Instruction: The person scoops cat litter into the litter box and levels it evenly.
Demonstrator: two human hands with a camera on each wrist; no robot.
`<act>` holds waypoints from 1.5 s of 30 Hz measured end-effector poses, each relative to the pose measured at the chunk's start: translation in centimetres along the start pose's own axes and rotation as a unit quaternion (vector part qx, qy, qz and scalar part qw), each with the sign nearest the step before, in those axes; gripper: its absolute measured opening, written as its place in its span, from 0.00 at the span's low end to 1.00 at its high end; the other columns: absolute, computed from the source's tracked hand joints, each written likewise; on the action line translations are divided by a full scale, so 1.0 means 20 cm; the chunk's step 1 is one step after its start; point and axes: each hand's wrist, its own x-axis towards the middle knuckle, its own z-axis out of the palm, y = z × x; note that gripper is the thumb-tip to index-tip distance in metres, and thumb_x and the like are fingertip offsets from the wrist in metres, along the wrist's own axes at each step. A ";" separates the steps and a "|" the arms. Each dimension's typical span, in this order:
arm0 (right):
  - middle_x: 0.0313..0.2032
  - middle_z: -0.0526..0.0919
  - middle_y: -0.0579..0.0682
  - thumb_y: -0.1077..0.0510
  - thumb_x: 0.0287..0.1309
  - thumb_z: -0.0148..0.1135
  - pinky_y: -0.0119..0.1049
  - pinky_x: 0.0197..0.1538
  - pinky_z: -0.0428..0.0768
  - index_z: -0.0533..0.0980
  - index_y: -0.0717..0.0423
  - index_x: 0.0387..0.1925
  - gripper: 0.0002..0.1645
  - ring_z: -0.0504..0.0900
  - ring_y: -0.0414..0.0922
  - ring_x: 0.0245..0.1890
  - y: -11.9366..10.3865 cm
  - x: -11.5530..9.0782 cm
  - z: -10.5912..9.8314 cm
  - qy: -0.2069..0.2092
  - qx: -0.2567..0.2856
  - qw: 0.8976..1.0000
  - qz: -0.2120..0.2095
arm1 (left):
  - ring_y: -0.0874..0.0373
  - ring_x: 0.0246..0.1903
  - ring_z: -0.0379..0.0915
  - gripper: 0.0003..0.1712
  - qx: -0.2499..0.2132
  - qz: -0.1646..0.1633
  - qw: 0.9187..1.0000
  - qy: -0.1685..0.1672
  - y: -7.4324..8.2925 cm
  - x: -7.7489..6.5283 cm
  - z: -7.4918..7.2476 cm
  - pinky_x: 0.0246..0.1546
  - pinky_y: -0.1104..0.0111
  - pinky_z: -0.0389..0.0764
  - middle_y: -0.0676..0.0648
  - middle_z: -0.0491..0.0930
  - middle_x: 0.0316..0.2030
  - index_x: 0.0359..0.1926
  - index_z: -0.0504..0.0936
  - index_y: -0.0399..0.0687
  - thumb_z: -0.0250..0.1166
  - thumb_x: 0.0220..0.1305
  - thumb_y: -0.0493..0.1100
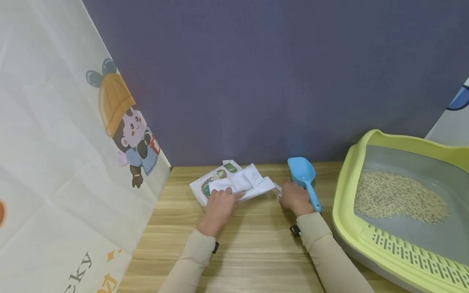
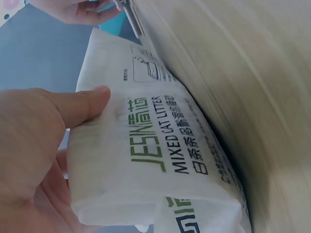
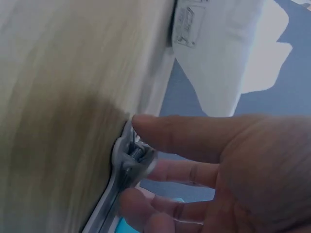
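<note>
A white cat litter bag (image 1: 256,189) with green and black print lies on the wooden table, its top folded over. My left hand (image 1: 219,207) grips the fold, thumb on the printed face and fingers behind it in the left wrist view. To the right of the bag, my right hand (image 1: 296,198) pinches a grey spring clip (image 3: 118,153) by its handle end, thumb on one side and fingers on the other. A coil spring shows at that end, and the clip's long bar runs low along the tabletop.
Just behind the right hand lies a blue litter scoop (image 1: 303,171). A yellow-green litter box (image 1: 344,191) with pellets (image 1: 399,199) inside stands on the right. A dark blue panel (image 1: 256,81) rises at the back, a pale printed sheet (image 1: 55,122) at the left.
</note>
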 end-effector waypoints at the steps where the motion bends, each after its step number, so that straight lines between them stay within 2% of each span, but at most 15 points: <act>1: 0.29 0.78 0.56 0.58 0.60 0.64 0.51 0.29 0.78 0.76 0.59 0.30 0.08 0.78 0.53 0.28 0.00 0.00 0.00 0.001 -0.002 1.000 -0.003 | 0.52 0.20 0.78 0.15 0.006 0.000 1.000 0.005 0.01 0.00 0.00 0.25 0.63 0.72 0.48 0.83 0.26 0.53 0.87 0.72 0.68 0.65 0.55; 5: 0.29 0.78 0.56 0.57 0.65 0.60 0.50 0.30 0.78 0.76 0.59 0.32 0.09 0.77 0.52 0.28 0.00 -0.01 -0.01 -0.003 -0.002 1.000 -0.012 | 0.53 0.17 0.76 0.14 0.023 0.000 1.000 0.021 0.03 0.01 0.00 0.22 0.64 0.70 0.48 0.82 0.23 0.52 0.87 0.73 0.65 0.67 0.53; 8: 0.32 0.80 0.58 0.60 0.67 0.53 0.50 0.32 0.78 0.76 0.62 0.42 0.09 0.77 0.52 0.29 0.01 0.00 -0.03 -0.002 0.021 1.000 -0.022 | 0.53 0.16 0.75 0.14 0.024 -0.003 0.999 0.023 0.04 0.01 0.00 0.22 0.64 0.68 0.48 0.81 0.22 0.52 0.87 0.72 0.64 0.68 0.51; 12: 0.31 0.82 0.58 0.71 0.60 0.50 0.41 0.28 0.77 0.71 0.61 0.54 0.20 0.79 0.49 0.25 0.02 0.01 -0.04 -0.014 0.082 0.996 -0.043 | 0.53 0.16 0.74 0.15 0.021 -0.007 1.000 0.021 0.05 0.00 0.01 0.21 0.64 0.65 0.48 0.80 0.22 0.54 0.86 0.72 0.63 0.69 0.50; 14: 0.27 0.81 0.55 0.75 0.54 0.51 0.36 0.23 0.75 0.71 0.59 0.53 0.24 0.79 0.47 0.21 0.02 0.00 -0.05 -0.026 0.110 0.992 -0.051 | 0.53 0.16 0.74 0.15 0.019 -0.007 1.000 0.024 0.05 0.00 0.01 0.21 0.64 0.64 0.48 0.80 0.22 0.55 0.86 0.71 0.62 0.70 0.51; 17: 0.20 0.79 0.51 0.78 0.50 0.48 0.30 0.20 0.71 0.74 0.58 0.47 0.24 0.77 0.42 0.16 0.01 0.00 -0.05 -0.041 0.141 0.987 -0.058 | 0.53 0.16 0.74 0.15 0.018 -0.006 0.999 0.032 0.06 0.00 0.01 0.21 0.64 0.62 0.48 0.79 0.21 0.55 0.85 0.71 0.62 0.70 0.51; 20: 0.20 0.79 0.52 0.77 0.51 0.43 0.30 0.22 0.74 0.76 0.60 0.43 0.22 0.78 0.40 0.16 0.02 0.00 -0.05 -0.043 0.173 0.982 -0.063 | 0.53 0.16 0.74 0.15 0.018 -0.007 0.999 0.038 0.06 0.00 0.01 0.21 0.64 0.60 0.48 0.79 0.21 0.54 0.85 0.71 0.62 0.69 0.52; 25: 0.32 0.81 0.57 0.66 0.69 0.41 0.39 0.30 0.84 0.78 0.66 0.47 0.19 0.82 0.45 0.23 0.03 -0.01 -0.06 -0.046 0.260 0.963 -0.042 | 0.53 0.16 0.74 0.15 0.015 -0.008 0.999 0.033 0.06 0.00 0.01 0.21 0.65 0.60 0.48 0.79 0.21 0.54 0.85 0.72 0.62 0.70 0.52; 27: 0.32 0.81 0.57 0.60 0.75 0.43 0.41 0.32 0.85 0.78 0.66 0.49 0.19 0.83 0.47 0.24 0.02 -0.02 -0.07 -0.047 0.286 0.956 -0.030 | 0.53 0.16 0.73 0.15 0.012 -0.009 0.999 0.031 0.06 0.00 0.01 0.21 0.64 0.61 0.48 0.79 0.21 0.55 0.85 0.72 0.62 0.70 0.52; 31: 0.26 0.81 0.55 0.59 0.74 0.52 0.38 0.31 0.84 0.74 0.66 0.55 0.17 0.84 0.44 0.22 0.02 -0.04 -0.09 -0.031 0.304 0.952 -0.016 | 0.53 0.16 0.73 0.16 0.009 -0.013 1.000 0.026 0.07 0.00 0.01 0.20 0.63 0.64 0.48 0.78 0.21 0.55 0.85 0.72 0.63 0.71 0.50; 34: 0.29 0.84 0.57 0.61 0.72 0.56 0.35 0.32 0.83 0.67 0.71 0.63 0.24 0.87 0.45 0.24 0.00 -0.07 -0.11 -0.021 0.319 0.947 0.001 | 0.53 0.16 0.72 0.17 0.007 -0.017 1.000 0.013 0.07 0.00 0.01 0.20 0.62 0.67 0.47 0.78 0.21 0.57 0.84 0.72 0.62 0.71 0.47; 37: 0.35 0.86 0.65 0.63 0.71 0.57 0.37 0.38 0.85 0.67 0.78 0.61 0.25 0.90 0.49 0.30 -0.02 -0.11 -0.12 -0.022 0.350 0.936 0.010 | 0.54 0.17 0.73 0.19 0.004 -0.020 1.000 0.000 0.07 0.00 0.01 0.21 0.61 0.70 0.47 0.79 0.22 0.59 0.83 0.72 0.61 0.72 0.46; 40: 0.40 0.86 0.71 0.66 0.71 0.55 0.41 0.43 0.87 0.70 0.80 0.54 0.18 0.91 0.50 0.33 -0.05 -0.14 -0.11 -0.029 0.398 0.917 0.006 | 0.54 0.18 0.73 0.19 0.003 -0.025 1.000 0.000 0.08 0.00 0.01 0.21 0.61 0.70 0.47 0.80 0.23 0.59 0.83 0.72 0.62 0.71 0.45; 42: 0.40 0.85 0.73 0.67 0.72 0.53 0.42 0.43 0.87 0.70 0.79 0.51 0.15 0.91 0.48 0.32 -0.06 -0.16 -0.10 -0.044 0.444 0.895 -0.001 | 0.54 0.18 0.73 0.19 0.004 -0.028 1.000 0.005 0.09 0.01 0.02 0.21 0.62 0.70 0.48 0.80 0.23 0.58 0.84 0.72 0.63 0.71 0.46; 45: 0.38 0.85 0.71 0.65 0.75 0.49 0.38 0.40 0.88 0.69 0.77 0.51 0.15 0.89 0.45 0.29 -0.09 -0.19 -0.07 -0.083 0.513 0.855 -0.003 | 0.55 0.17 0.72 0.19 0.003 -0.031 0.999 0.010 0.09 0.02 0.02 0.21 0.63 0.68 0.48 0.80 0.23 0.58 0.84 0.72 0.65 0.69 0.46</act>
